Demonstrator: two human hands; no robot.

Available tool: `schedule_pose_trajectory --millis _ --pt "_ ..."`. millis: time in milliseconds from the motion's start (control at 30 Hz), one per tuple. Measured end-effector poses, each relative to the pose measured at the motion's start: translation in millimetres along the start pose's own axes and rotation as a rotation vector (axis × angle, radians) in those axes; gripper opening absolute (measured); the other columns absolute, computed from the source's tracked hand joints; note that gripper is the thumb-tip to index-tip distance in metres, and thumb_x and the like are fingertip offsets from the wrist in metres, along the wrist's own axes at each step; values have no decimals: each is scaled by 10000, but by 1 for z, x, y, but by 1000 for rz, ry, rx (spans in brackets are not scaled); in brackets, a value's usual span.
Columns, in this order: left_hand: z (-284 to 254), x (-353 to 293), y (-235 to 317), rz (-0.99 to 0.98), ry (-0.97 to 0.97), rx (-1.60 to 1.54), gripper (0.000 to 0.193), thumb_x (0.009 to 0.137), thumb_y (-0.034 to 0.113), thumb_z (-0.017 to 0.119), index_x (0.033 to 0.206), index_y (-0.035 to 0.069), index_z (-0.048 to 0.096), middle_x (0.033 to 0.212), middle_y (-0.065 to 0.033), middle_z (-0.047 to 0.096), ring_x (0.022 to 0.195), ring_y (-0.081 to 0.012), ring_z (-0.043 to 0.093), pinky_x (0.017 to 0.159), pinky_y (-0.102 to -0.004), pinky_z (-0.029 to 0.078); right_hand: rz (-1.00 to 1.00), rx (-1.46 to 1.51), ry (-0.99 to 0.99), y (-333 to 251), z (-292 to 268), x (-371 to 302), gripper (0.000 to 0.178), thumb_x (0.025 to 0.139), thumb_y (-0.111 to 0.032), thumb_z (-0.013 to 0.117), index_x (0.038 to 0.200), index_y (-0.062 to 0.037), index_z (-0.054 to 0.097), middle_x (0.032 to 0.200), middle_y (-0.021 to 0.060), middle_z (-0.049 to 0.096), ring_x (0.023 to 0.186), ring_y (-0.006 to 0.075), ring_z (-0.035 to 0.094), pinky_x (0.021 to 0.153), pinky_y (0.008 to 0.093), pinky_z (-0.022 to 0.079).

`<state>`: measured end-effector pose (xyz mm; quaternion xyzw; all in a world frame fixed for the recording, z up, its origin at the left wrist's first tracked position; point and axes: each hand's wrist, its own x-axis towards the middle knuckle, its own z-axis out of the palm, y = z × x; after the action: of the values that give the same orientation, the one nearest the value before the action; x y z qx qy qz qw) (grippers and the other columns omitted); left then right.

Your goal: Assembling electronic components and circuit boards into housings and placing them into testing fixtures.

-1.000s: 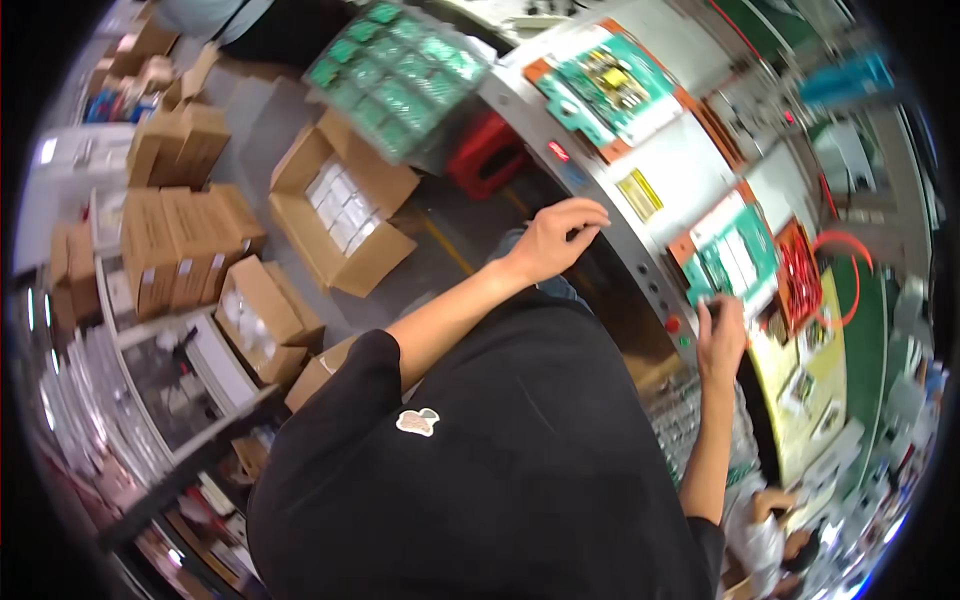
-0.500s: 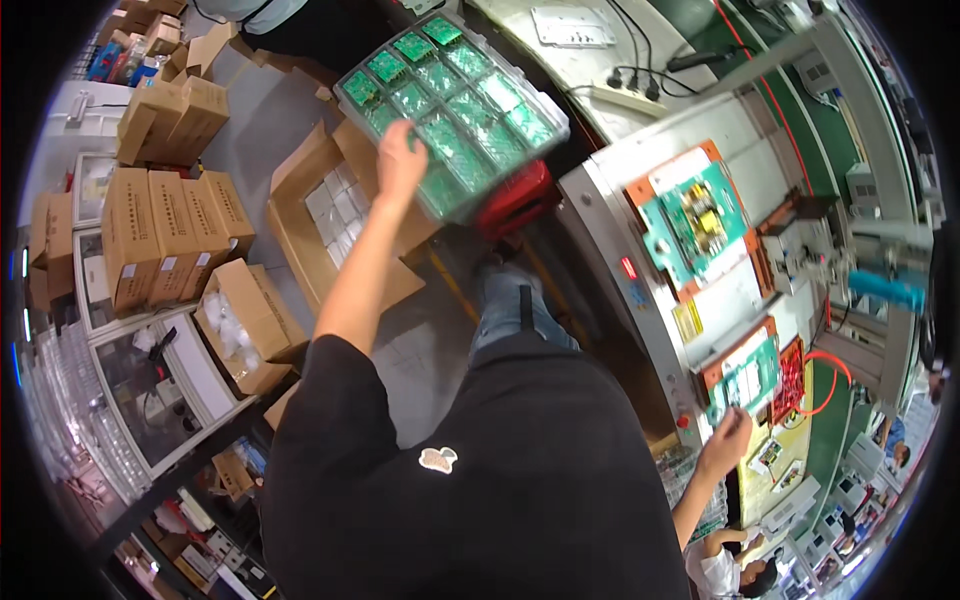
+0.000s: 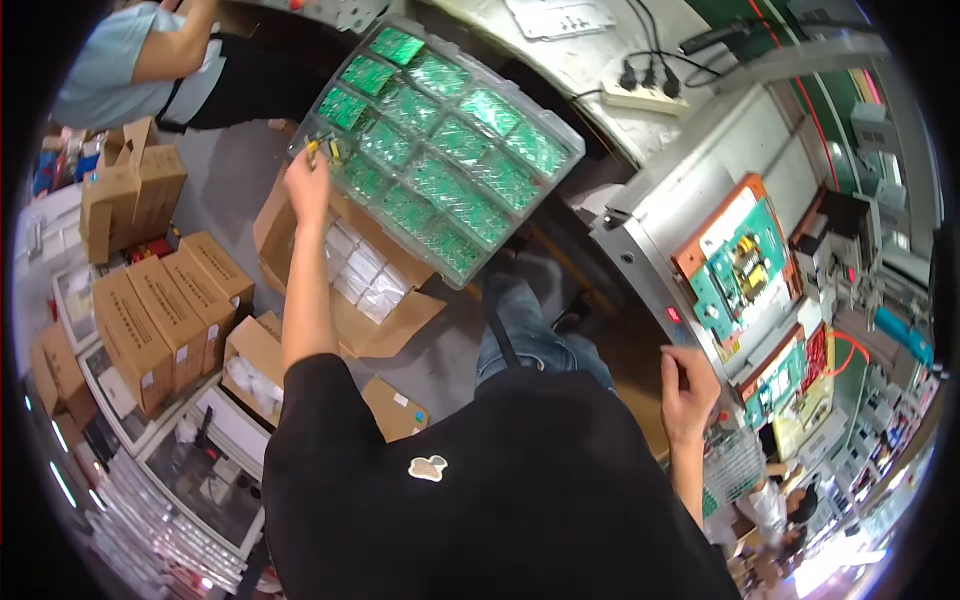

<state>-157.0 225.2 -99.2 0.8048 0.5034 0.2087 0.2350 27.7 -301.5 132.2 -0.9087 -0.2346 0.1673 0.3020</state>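
Observation:
A clear plastic compartment tray (image 3: 560, 165) holds several green circuit boards, many of them under clear wrapping. At the tray's left corner, my left hand (image 3: 308, 188) pinches a small part with yellow and dark pieces (image 3: 334, 150); its exact kind is too small to make out. My right hand (image 3: 688, 392) hangs beside the bench's front edge, its fingers loosely bent with a gap between thumb and forefinger and nothing visible in them. The nearest item to it is a green board in a lower fixture (image 3: 775, 385).
Below the tray sits an open carton (image 3: 375, 335) with white wrapped packs. Closed cartons (image 3: 150, 330) stand at the left. On the right bench is a larger green board (image 3: 745, 270) in an orange-brown fixture. A power strip (image 3: 645, 95) lies behind. Another person (image 3: 150, 60) stands at upper left.
My left hand has moved to the tray's left corner and now pinches the small yellow-and-dark part. My right hand has come away from the lower fixture. The view has shifted, showing more of the other person.

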Motion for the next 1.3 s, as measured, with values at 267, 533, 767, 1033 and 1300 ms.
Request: schedule_pose_trajectory --millis 267,533,767,1033,1300 --pt "-6 -130 212 -241 -973 -1272 401 991 116 533 1317 -110 470 1246 -165 606 1100 -263 634 987 -423 513 -277 208 179 -46 43 26 504 756 -56 778 1234 -74 619 1193 101 584 1086 292 576 924 366 478" --pt "43 -271 363 83 -1562 -938 334 976 123 581 1253 -61 551 1212 -124 630 1109 -149 600 902 -286 505 -95 -17 498 78 -21 -61 404 766 -37 735 1155 -44 623 1115 142 609 1053 316 591 908 374 487" --pt "105 -296 411 1042 -888 -662 352 874 67 674 1212 6 597 1197 -151 627 1125 -308 595 948 -363 478 -149 7 476 200 -28 -14 345 779 -59 727 1106 -15 624 1086 142 623 969 327 622 836 376 507" --pt "127 -299 416 1364 -600 -442 240 794 93 727 1021 44 666 1043 -75 661 963 -270 615 819 -380 462 -123 -26 480 189 -11 4 345 778 -89 728 1104 -18 641 1066 150 623 999 339 601 885 408 486" --pt "132 -307 429 1372 -599 -440 187 825 119 709 995 47 684 1034 -79 690 965 -275 638 822 -377 463 -49 16 516 196 -20 3 337 794 -77 702 1125 -33 660 1088 150 640 1042 338 600 910 404 480"
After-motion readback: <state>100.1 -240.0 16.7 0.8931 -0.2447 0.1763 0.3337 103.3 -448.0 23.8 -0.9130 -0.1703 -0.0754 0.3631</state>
